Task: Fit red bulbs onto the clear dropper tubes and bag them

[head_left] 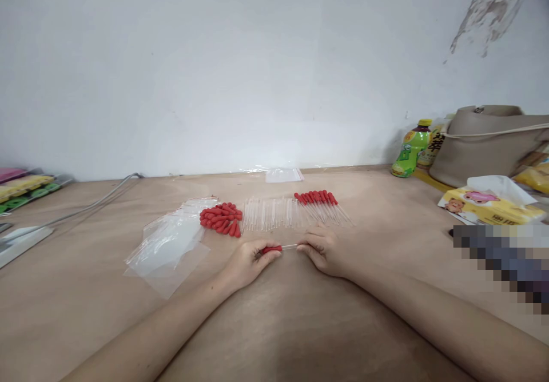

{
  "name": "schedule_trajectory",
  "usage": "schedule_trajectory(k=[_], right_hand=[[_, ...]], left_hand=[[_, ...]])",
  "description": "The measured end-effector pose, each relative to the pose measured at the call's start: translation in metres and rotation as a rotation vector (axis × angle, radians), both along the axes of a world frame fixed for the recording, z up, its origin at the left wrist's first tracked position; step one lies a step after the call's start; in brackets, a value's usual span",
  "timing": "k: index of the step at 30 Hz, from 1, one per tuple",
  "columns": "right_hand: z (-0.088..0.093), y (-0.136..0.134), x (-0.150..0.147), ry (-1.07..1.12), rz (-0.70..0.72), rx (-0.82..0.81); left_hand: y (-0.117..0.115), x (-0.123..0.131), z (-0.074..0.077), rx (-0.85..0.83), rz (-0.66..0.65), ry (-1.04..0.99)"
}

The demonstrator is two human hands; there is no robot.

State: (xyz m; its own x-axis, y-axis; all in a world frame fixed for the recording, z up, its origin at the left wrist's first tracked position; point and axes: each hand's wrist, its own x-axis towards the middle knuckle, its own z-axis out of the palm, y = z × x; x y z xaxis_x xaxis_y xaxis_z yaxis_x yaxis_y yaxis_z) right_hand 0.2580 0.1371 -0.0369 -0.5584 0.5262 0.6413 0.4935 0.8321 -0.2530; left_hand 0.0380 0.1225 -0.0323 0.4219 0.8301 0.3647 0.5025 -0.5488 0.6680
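Observation:
My left hand (253, 261) is closed on a red rubber dropper bulb (271, 249). In my right hand (321, 249) a thin clear dropper tube (289, 247) is pinched, its left end meeting the bulb's mouth; how deep it sits in the bulb I cannot tell. Just beyond my hands lies a row of loose clear tubes (270, 213). To their left is a pile of red bulbs (219, 217). On the right, several droppers (319, 202) with red bulbs on their tubes lie side by side, bulbs pointing away.
Clear plastic bags (171, 250) lie fanned out at the left, and another small bag (283, 175) rests by the wall. A green-labelled bottle (412, 148), a beige handbag (472, 144) and a yellow tissue pack (489, 205) stand at the right. A grey cable (98, 199) crosses the left side.

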Motion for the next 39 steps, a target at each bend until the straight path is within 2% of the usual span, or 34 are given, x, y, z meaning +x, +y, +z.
schedule_trajectory(k=[8, 22, 25, 29, 31, 33, 37, 39], right_hand=[[0.0, -0.003, -0.005, -0.076, 0.005, 0.01], [0.008, -0.006, -0.012, -0.169, -0.053, -0.163], [0.018, -0.006, -0.01, -0.265, -0.042, -0.107], [0.041, -0.008, -0.002, -0.46, -0.073, 0.005], [0.049, -0.004, 0.005, -0.489, -0.125, -0.019], [0.053, 0.005, 0.014, -0.46, -0.218, -0.119], [0.048, 0.034, 0.032, -0.256, -0.511, -0.392], [0.044, 0.048, 0.034, -0.189, -0.655, -0.45]], left_hand=[[-0.002, 0.0, -0.001, 0.053, -0.026, 0.042], [0.002, -0.001, -0.004, 0.113, -0.03, 0.077], [0.004, 0.0, -0.002, 0.197, -0.033, 0.082], [0.006, 0.002, 0.002, 0.246, -0.044, 0.107], [0.007, 0.002, 0.002, 0.215, -0.01, 0.093], [0.008, 0.002, 0.003, 0.176, 0.011, 0.085], [0.008, 0.004, 0.005, 0.152, -0.005, 0.126], [0.008, 0.005, 0.006, 0.145, -0.011, 0.137]])
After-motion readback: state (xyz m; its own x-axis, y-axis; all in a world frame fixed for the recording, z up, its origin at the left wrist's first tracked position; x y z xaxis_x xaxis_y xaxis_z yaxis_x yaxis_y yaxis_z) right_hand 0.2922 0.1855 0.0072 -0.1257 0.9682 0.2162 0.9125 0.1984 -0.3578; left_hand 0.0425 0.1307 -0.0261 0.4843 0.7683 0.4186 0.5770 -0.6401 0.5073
